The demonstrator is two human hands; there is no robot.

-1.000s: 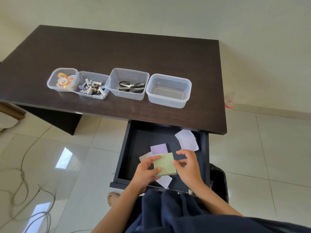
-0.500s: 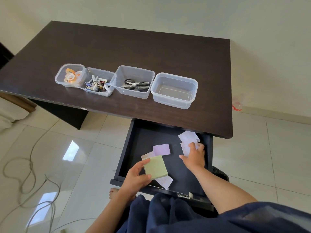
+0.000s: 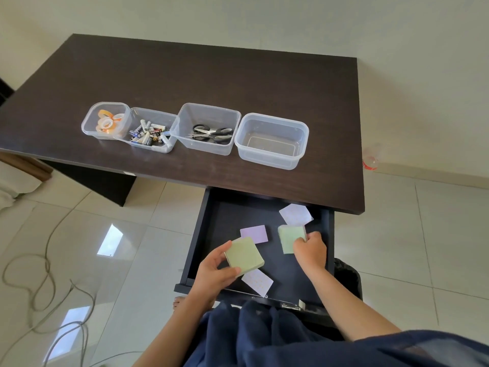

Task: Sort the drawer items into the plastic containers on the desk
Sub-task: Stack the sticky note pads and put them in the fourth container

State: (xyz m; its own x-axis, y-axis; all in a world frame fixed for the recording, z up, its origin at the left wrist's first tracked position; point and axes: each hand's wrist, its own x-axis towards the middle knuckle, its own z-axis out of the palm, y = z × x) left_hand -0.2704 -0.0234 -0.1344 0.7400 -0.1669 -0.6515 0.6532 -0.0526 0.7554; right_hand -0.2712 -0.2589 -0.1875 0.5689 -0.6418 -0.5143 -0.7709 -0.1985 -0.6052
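A: Clear tubs on the worktop: tape, batteries, scissors, one empty. No legible labels.
B: Over the drawer, left hand grips a green pad; right hand pinches another.

We saw a dark brown desk with a black drawer. In it lay a lilac pad, a white pad with small pale dots and another dotted white pad. Two pads were pale green: one in the left hand, one in the right hand. The clear containers held orange and clear tape rolls, black-handled scissors and mixed black and white batteries. Our clothing was navy, the floor tiles cream.
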